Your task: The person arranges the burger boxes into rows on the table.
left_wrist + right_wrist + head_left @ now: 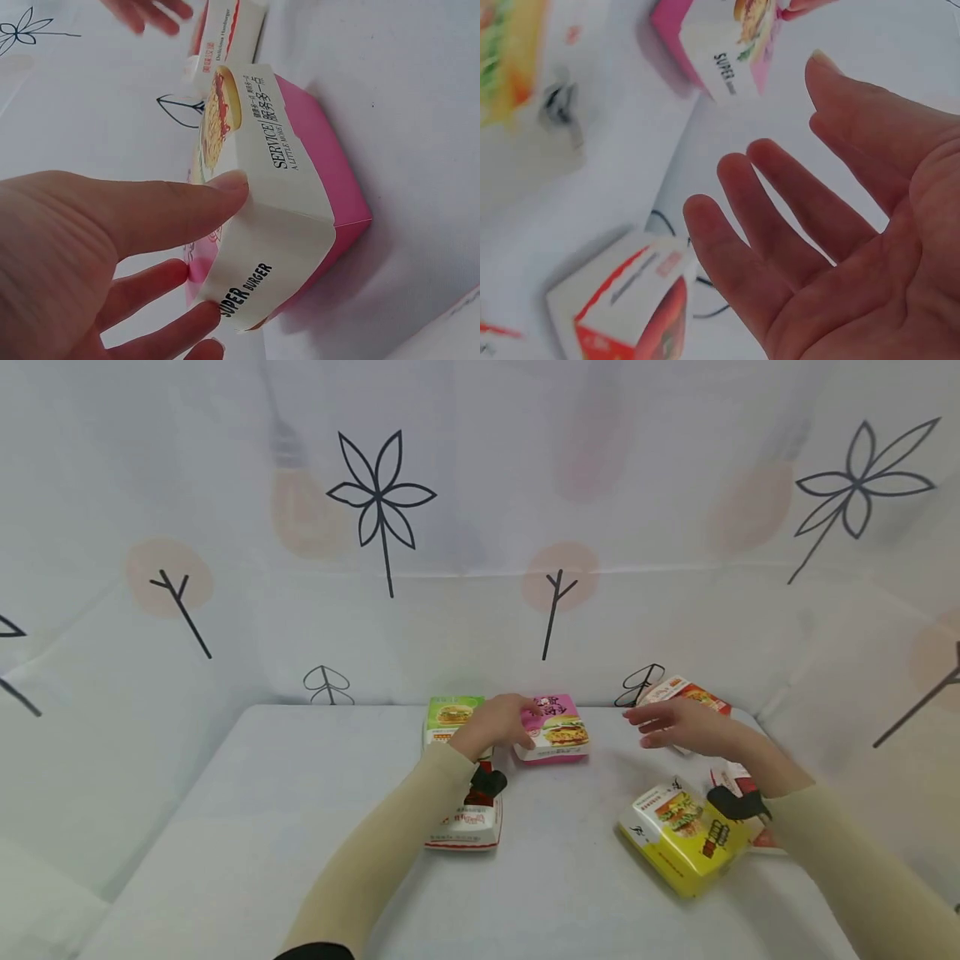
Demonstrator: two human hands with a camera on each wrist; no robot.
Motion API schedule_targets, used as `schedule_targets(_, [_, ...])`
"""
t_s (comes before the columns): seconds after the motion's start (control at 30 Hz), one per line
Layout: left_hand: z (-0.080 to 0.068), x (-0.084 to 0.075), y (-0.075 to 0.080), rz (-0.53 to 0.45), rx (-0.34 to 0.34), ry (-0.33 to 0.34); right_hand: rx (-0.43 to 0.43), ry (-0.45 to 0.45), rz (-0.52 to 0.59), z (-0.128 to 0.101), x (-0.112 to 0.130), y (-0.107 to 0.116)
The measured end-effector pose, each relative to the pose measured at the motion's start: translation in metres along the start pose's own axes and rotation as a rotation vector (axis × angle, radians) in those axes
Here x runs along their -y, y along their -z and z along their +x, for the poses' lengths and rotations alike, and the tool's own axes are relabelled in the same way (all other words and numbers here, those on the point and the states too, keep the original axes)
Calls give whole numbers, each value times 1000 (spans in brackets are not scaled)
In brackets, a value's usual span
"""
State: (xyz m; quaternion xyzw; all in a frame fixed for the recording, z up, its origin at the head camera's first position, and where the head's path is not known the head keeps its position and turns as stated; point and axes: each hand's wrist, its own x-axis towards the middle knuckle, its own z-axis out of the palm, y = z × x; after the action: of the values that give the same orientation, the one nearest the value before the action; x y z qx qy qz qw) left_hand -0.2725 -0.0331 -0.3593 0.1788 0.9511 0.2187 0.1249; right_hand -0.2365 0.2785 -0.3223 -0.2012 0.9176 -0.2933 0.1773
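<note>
A pink and white burger box [558, 731] stands near the back edge of the table, in the middle. My left hand [495, 727] is at its left side. In the left wrist view the thumb [217, 199] lies over the box's edge, and the fingers extend loosely beside it without curling round it. To the right, my right hand [686, 727] hovers with fingers spread and nothing in them. Beyond it a white and red burger box [705, 695] sits at the back right corner, partly covered by that hand.
A green and white burger box [453, 714] stands behind my left wrist, with a red and white box [468, 831] in front of it. A yellow burger box [686, 839] lies tilted at the right, beside another red box [738, 774]. Patterned white cloth [480, 635] hangs behind the table.
</note>
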Motion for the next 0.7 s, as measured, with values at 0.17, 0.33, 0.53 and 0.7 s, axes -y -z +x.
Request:
schedule_targets(0.17, [0, 1, 0, 9, -7, -8, 24, -26, -42, -28, -10, 1])
schedule_targets(0.33, [0, 2, 1, 18, -3, -18, 52, -54, -76, -45, -25, -2])
schedule_targets(0.53, [0, 2, 1, 20, -2, -11, 104, -93, 12, -52, -35, -6])
schedule_targets(0.7, [1, 1, 0, 27, -3, -1, 133, -117, 73, -53, -40, -13])
